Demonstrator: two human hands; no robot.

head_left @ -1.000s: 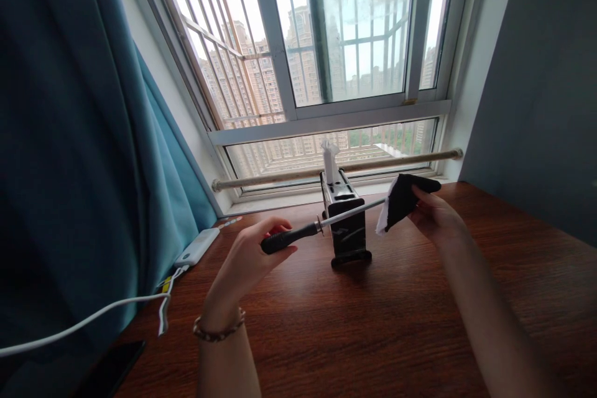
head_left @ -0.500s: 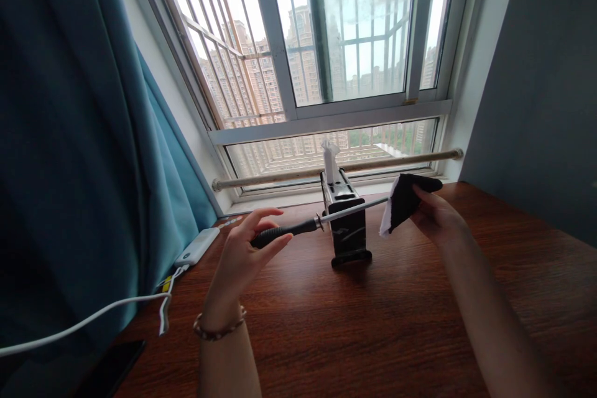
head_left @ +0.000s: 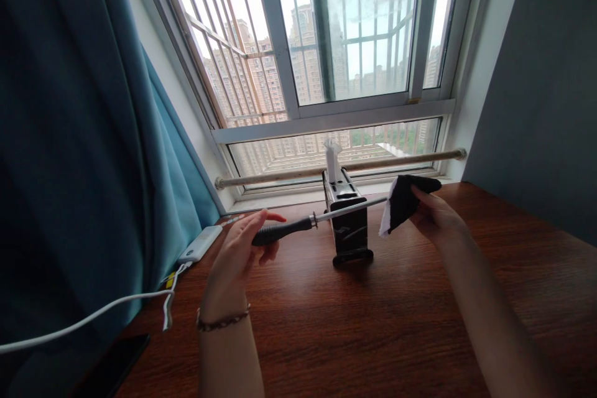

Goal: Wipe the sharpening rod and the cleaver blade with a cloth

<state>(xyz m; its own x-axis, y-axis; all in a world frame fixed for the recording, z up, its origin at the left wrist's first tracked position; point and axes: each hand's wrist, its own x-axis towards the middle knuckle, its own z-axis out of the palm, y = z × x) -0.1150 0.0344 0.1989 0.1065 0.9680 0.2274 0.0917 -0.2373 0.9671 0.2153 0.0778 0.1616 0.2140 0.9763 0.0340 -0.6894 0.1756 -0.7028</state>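
Observation:
My left hand (head_left: pixel 240 242) holds the butt end of a sharpening steel (head_left: pixel 284 232), with a ribbed black handle and a thin metal rod. Some fingers curl below the handle and others lie along its top. The rod runs rightward, tilted slightly up, in front of a black tissue box (head_left: pixel 349 230). Its far end disappears into a folded cloth (head_left: pixel 405 204), black outside with a white edge. My right hand (head_left: pixel 436 214) is closed on that cloth, pinching it with the thumb on the near side. The rod's tip is hidden inside the cloth.
The tissue box stands upright on the brown wooden table (head_left: pixel 364 336), a white tissue (head_left: pixel 333 161) sticking out. At left lie a white power bank (head_left: pixel 200 244), a white cable (head_left: pixel 93 318) and a dark phone-like slab (head_left: pixel 114 364) by a blue curtain (head_left: pixel 172 155). A barred window is behind.
My left hand has turned at the wrist and shifted its fingers around the handle; its thumb no longer lies along the front. The cloth and my right hand stay nearly in place.

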